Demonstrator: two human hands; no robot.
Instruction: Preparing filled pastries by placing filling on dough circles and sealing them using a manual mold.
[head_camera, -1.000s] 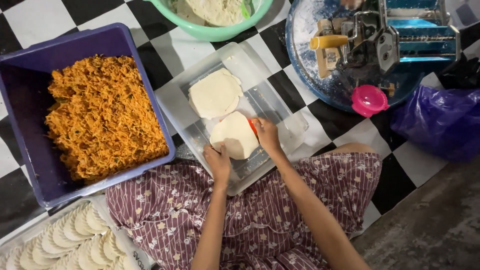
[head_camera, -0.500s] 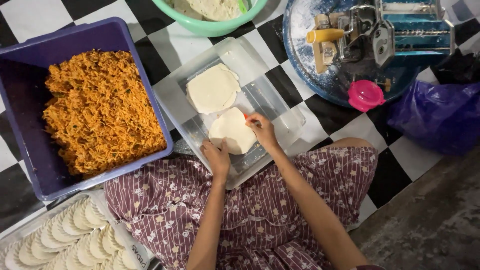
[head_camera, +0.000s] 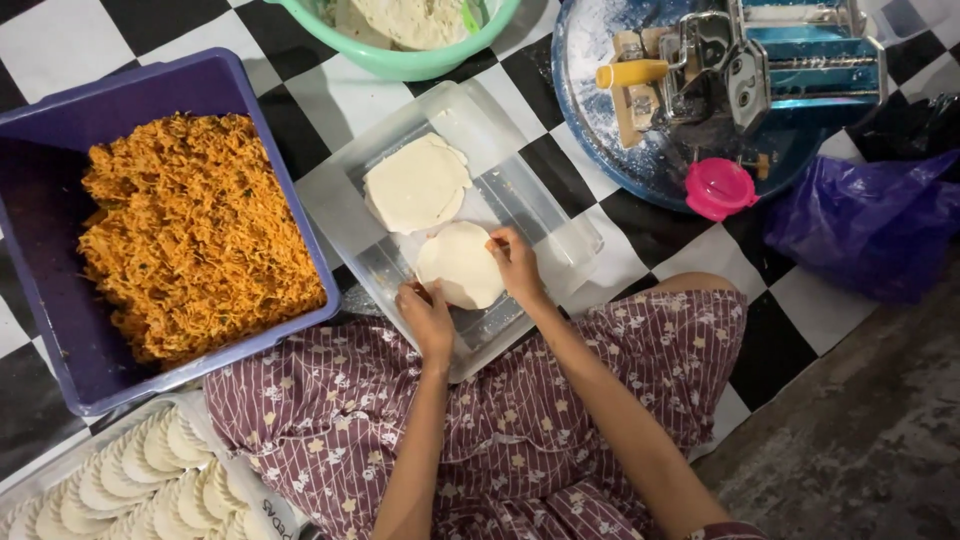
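Black-and-white checkered floor tiles (head_camera: 330, 95) are carrying everything, and a person in a purple patterned skirt (head_camera: 520, 420) is sitting on them. Nearest, by the bottom left corner, a tray of folded half-moon dumplings (head_camera: 130, 480) is lying in overlapping rows. Both hands are working apart on one round dough sheet (head_camera: 460, 265): the left hand (head_camera: 430, 320) is pinching its near edge, and the right hand (head_camera: 517, 268) is pressing fingertips on its right rim. The sheet is looking pale, thin, smooth and flat, and it is lying at the near end of a clear plastic tray (head_camera: 540, 210) that is resting against the knees. A second stack of rounds (head_camera: 415, 185) is sitting further back in the same tray, just touching the first. To the left, a purple tub (head_camera: 200, 85) is holding orange shredded filling (head_camera: 190, 235). Farther off, a green bowl (head_camera: 420, 62) is holding more dough, and a blue round tray (head_camera: 600, 130) is bearing a metal pasta roller (head_camera: 770, 60) and a pink lid (head_camera: 722, 187), beside a purple bag (head_camera: 870, 225).
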